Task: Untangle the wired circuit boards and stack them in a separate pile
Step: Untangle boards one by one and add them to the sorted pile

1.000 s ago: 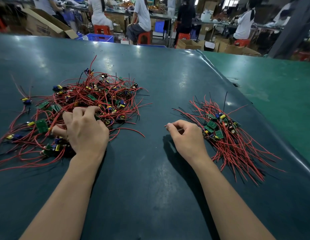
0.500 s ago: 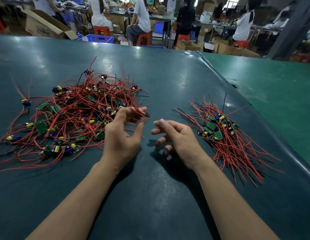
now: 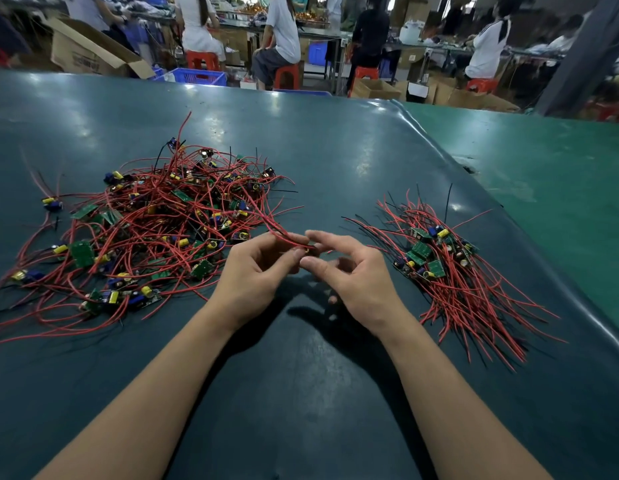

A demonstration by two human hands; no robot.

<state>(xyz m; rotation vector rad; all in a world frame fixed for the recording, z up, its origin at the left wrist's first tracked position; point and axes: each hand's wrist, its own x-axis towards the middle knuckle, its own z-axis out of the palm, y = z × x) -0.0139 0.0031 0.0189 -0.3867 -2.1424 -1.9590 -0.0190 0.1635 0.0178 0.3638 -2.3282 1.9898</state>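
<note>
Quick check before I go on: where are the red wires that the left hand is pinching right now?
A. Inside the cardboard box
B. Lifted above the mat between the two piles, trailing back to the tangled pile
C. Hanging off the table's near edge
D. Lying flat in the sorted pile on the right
B: the left hand pinches the red wires above the mat beside the right hand; they trail back to the tangled pile.

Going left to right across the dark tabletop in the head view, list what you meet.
Big tangled pile of green circuit boards with red wires → left hand pinching a red wire pair → right hand at the same wires → smaller sorted pile of boards with red wires → lighter green table surface.
</note>
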